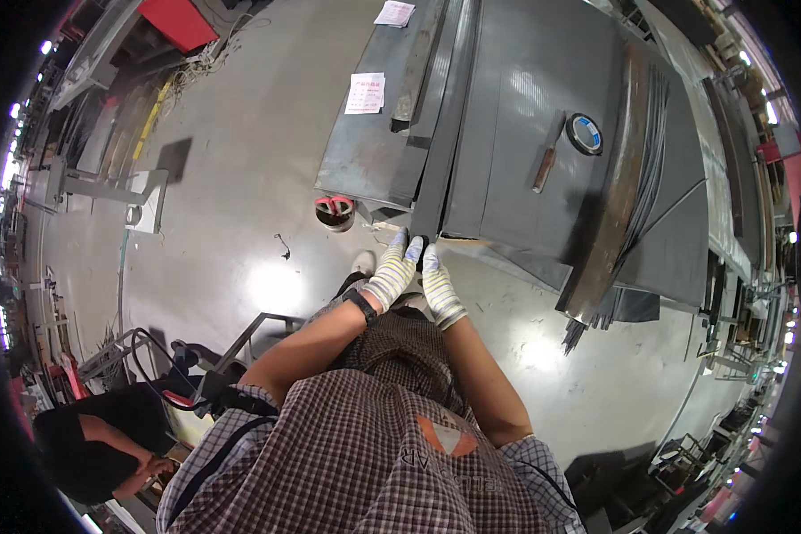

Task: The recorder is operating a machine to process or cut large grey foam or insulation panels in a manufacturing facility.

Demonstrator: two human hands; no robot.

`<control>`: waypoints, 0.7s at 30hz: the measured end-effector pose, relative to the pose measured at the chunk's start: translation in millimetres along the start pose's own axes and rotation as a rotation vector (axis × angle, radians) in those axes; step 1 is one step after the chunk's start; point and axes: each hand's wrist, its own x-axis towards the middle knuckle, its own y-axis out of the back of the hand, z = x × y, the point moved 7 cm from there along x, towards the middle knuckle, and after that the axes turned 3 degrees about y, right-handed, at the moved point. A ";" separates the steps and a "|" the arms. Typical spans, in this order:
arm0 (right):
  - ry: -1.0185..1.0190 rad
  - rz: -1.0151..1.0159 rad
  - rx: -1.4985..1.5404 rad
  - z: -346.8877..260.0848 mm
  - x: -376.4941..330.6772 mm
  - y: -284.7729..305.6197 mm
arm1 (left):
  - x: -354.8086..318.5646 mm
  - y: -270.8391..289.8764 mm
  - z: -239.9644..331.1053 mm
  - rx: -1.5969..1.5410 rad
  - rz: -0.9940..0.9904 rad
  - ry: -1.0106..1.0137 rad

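Both my hands wear striped knit gloves and meet at the near end of a long dark grey strip [433, 182]. The strip runs away from me along the seam between the metal sheets. My left hand [393, 273] closes on the strip's end from the left, fingers pointing forward. Close beside it on the right, my right hand [440, 285] pinches the same end. The fingertips partly cover what lies between them. To the left, red-handled scissors [335, 206] stand in a round container [335, 222] near the sheet's corner.
A grey sheet [507, 178] carries a roll of tape [584, 134], a wooden-handled blade tool [545, 169] and a long brown bar [616, 196] beside thin rods [657, 169]. Paper labels [365, 93] lie on the left sheet [356, 156]. Another person [98, 445] is at lower left.
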 end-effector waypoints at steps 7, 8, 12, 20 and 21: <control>0.254 -0.156 0.175 -42.2 -10.9 -10.3 | 22.9 -9.1 -59.3 0.027 -0.018 -0.153; 0.098 -0.141 0.145 -13.2 -1.7 1.0 | 24.9 -22.4 -73.8 -0.298 -0.108 -0.050; -0.028 0.035 0.357 -38.0 -21.2 0.9 | -29.7 -6.8 -40.4 0.414 -0.335 -0.086; -0.120 0.035 0.395 -49.8 -44.8 4.7 | -30.5 8.1 -12.1 0.580 -0.926 0.103; -0.089 0.041 0.382 -54.2 -48.9 0.9 | -14.9 9.3 -53.8 0.516 -0.828 -0.045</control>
